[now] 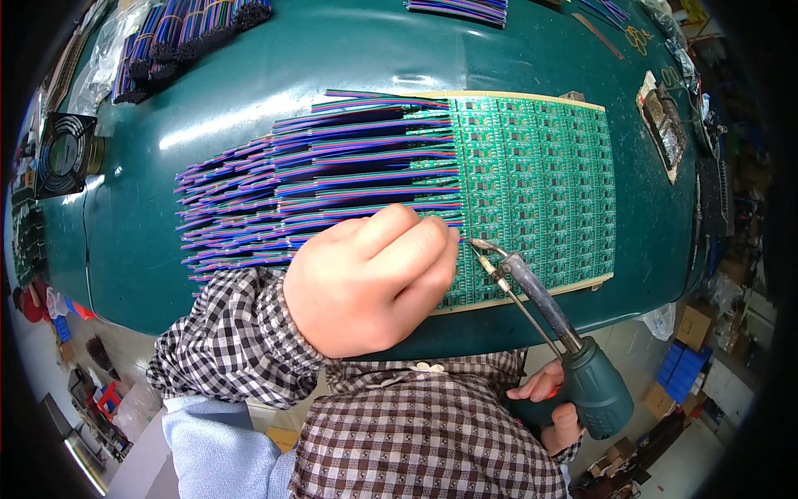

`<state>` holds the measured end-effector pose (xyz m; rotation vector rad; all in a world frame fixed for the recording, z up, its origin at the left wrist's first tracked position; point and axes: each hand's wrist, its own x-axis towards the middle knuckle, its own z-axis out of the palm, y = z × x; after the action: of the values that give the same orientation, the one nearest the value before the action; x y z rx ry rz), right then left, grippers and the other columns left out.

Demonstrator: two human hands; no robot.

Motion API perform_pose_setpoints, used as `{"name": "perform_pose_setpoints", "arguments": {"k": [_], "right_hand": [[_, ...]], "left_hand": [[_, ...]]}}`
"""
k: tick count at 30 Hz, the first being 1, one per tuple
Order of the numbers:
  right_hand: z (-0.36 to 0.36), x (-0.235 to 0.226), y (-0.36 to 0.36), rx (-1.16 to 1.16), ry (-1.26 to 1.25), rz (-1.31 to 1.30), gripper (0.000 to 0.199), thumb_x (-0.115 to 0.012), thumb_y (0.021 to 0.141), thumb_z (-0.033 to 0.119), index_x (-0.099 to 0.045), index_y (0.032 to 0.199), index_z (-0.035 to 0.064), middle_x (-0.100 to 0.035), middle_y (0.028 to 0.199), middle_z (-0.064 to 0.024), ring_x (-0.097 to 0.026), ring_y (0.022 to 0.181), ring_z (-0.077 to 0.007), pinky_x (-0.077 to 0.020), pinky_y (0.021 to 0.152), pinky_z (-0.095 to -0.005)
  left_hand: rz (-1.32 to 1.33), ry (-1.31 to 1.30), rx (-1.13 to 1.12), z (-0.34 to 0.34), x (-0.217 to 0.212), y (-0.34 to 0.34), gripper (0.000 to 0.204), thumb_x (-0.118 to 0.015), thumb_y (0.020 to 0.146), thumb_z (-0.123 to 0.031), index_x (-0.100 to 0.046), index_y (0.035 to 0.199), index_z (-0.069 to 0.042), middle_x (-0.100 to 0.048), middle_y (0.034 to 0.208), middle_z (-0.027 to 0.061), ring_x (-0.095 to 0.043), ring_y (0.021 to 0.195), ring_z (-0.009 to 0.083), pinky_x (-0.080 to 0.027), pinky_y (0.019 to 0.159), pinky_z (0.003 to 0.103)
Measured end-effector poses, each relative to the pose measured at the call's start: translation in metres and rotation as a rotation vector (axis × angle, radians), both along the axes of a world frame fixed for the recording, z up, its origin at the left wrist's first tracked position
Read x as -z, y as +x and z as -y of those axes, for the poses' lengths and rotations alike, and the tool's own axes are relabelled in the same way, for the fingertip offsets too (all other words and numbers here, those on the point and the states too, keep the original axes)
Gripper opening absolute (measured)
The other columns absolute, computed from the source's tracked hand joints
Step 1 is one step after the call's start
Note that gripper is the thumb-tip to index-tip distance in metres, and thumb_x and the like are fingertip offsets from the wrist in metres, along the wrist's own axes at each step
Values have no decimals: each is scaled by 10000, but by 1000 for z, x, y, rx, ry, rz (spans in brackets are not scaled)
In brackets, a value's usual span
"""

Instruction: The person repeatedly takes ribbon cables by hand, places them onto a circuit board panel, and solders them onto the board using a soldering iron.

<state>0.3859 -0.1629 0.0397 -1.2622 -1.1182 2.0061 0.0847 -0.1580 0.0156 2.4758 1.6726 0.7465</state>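
Observation:
A panel of green circuit boards (532,191) lies on the table, rows of small chips across it and pale strips along its edges. Multicoloured wire strips (357,158) in blue, red, green and black extend leftward from its left part. My left hand (374,279) is closed over the lower wires, pinching a wire strip whose tip just shows at the boards; the fingertips are mostly hidden. In my right hand (544,387) is a soldering gun (594,391) with a green handle and a thin feed tube. Its tip (480,245) is at the boards, beside my left fingertips.
A small black fan (66,155) stands at the table's left edge. Bundled wires (179,37) are piled at the far left, with another bundle (457,8) at the back. Toward the right edge lies a worn tray with a dark block (662,125), near rubber bands (637,38).

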Motion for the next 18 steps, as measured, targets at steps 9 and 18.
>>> {"name": "perform_pose_setpoints", "arguments": {"k": [9, 18], "right_hand": [[0, -3, -2, -9, 2, 37, 660, -679, 835, 394, -413, 1216, -74, -544, 843, -113, -583, 874, -261, -542, 816, -497], [6, 4, 5, 17, -4, -23, 659, -660, 849, 399, -398, 1214, -82, -544, 846, -118, -587, 869, -263, -548, 801, -500]], "left_hand": [[6, 42, 17, -1, 2, 0, 414, -615, 583, -79, -651, 976, 50, -576, 897, 102, -581, 715, 196, -505, 607, 279], [11, 29, -2, 2, 2, 2, 425, -615, 567, -77, -657, 970, 53, -576, 892, 98, -588, 733, 199, -506, 613, 276]]}}
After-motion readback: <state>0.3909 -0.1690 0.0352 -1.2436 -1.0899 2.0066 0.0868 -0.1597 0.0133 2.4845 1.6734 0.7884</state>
